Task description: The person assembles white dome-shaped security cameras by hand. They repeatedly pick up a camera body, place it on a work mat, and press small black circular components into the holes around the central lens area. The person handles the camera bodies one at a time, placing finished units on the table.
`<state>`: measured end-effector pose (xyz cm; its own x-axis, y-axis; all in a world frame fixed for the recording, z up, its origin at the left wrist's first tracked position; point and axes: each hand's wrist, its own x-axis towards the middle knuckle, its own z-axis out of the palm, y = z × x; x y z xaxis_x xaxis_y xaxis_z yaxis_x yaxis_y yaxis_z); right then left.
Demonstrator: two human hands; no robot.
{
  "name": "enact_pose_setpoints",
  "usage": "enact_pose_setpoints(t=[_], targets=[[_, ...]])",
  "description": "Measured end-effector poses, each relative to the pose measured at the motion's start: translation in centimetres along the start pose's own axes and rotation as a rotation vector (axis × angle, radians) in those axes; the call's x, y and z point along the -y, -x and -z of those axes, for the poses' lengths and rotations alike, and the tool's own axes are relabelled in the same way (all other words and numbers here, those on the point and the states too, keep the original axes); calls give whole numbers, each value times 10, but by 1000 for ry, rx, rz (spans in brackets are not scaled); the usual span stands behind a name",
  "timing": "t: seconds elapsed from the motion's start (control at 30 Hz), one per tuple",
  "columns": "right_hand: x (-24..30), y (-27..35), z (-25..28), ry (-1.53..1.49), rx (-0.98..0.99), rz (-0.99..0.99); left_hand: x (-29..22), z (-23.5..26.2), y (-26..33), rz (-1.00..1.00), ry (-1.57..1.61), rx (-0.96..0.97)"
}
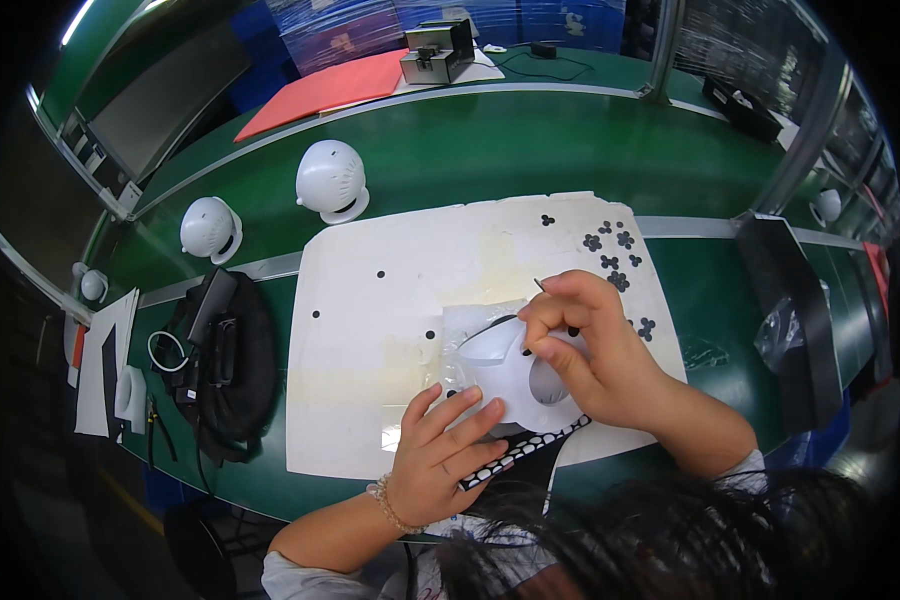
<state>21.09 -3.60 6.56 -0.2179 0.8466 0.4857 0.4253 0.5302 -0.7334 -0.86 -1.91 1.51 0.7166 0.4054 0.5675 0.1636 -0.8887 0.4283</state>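
Nearest the wearer, the left hand [438,455] lies open with fingers spread, pressing down on the near edge of the white dome-shaped housing [510,372], which rests on a white mat [370,330] on the green bench. Under that hand, just nearer than the housing, lies a black strip with white dots [525,450]. Right on top of the housing, the right hand [580,345] is pinched shut on a thin pointed tool [540,287], its fingertips touching the shell. The step in hand looks like placing a small black pad onto the housing; the next move seems to call for a steady hold and fine pressure. Beyond the housing, loose black pads [615,255] lie on the mat. Farther off to the left stand two more white housings [332,180].
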Motion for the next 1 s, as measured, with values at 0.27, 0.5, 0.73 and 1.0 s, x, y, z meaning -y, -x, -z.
enact_pose_setpoints(t=[0.27,0.5,0.73,1.0], targets=[[21,17,3,605,-147,186,-1,2,-4,-14,-10,-7],[17,43,-5,226,-57,-17,2,-1,-3,-22,15,-6],[12,41,-10,208,-16,-59,-3,-1,-5,32,33,-56],[5,53,-13,695,-149,281,-6,0,-6,54,41,-60]])
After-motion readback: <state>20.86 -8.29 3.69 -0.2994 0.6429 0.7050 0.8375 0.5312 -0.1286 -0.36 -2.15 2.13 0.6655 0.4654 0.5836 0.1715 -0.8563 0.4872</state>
